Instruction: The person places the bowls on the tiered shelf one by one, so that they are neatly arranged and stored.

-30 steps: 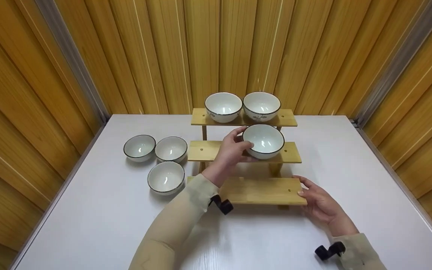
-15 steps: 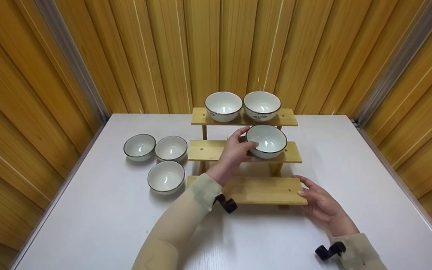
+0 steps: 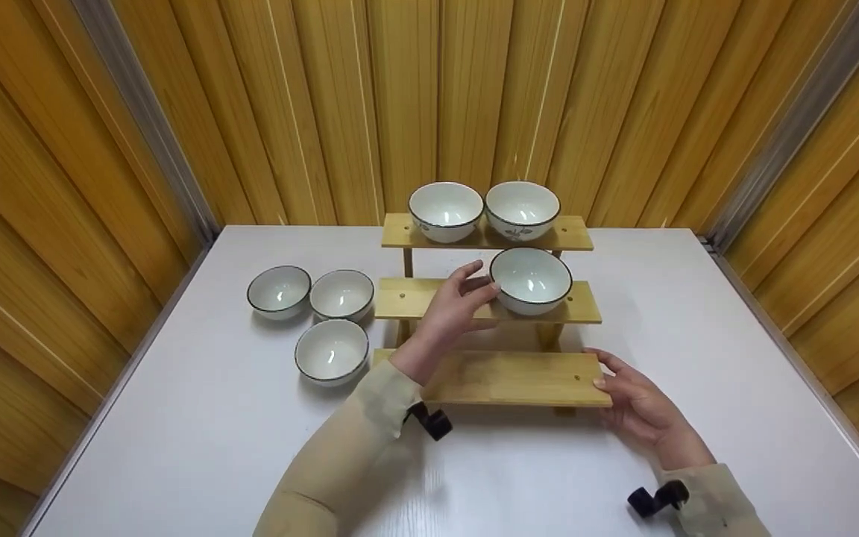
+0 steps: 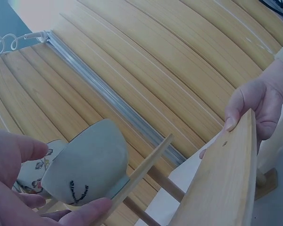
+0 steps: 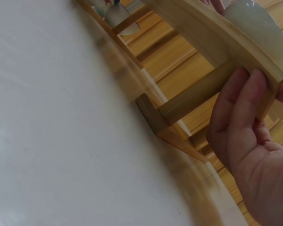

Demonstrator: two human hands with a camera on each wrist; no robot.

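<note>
Six empty bowls; left hand (image 3: 453,309) open beside middle-shelf bowl (image 3: 531,280), right hand (image 3: 634,403) gripping bottom shelf (image 3: 519,378).

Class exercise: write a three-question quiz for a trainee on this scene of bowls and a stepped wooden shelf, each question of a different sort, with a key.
1. True or false: the bottom shelf carries two bowls.
2. How many bowls on the table lie to the left of the rack? A) two B) three C) four
3. Fill in: the right hand grips the right end of the ______ shelf.

Key
1. False. The bottom shelf has no bowl on it; the two top-shelf bowls stand side by side, and the middle-shelf bowl sits by the fingers of the left hand.
2. B. The three table bowls form a cluster.
3. bottom
</note>
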